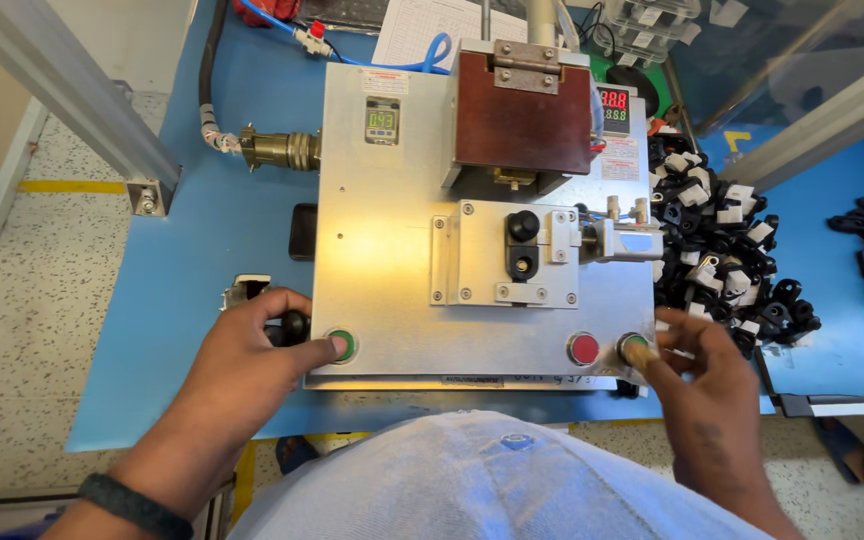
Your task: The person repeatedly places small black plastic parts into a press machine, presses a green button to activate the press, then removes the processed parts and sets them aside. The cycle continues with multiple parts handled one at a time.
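- While both my hands are resting on the front edge of the metal press fixture (pixel 382 250), my left hand (pixel 252 345) is pressing a fingertip onto the left green button (pixel 342 346) at the plate's near left corner; its other fingers are curling loosely around a small black part (pixel 295 324), which I am keeping against my palm.
- My right hand (pixel 697 370) is touching the right green button (pixel 634 348) at the near right corner with its fingertips, holding nothing, fingers bent and close together.
- Just left of that button the red button (pixel 583 348) is sitting untouched.
- Up the plate, in its middle, a black clip (pixel 523 245) is sitting in the small screwed-down nest block (pixel 504 255), with a brown hinged block (pixel 522 110) hanging above it.
- A small green digital readout (pixel 382 121) is glowing on the plate's far left, and a red one (pixel 613 103) is showing to the right of the brown block.
- On the blue bench (pixel 202 260), a heap of black clips with white tabs (pixel 722 240) is lying just right of the fixture, near my right hand.
- A brass cable connector (pixel 277 150) is plugging into the fixture's left side.
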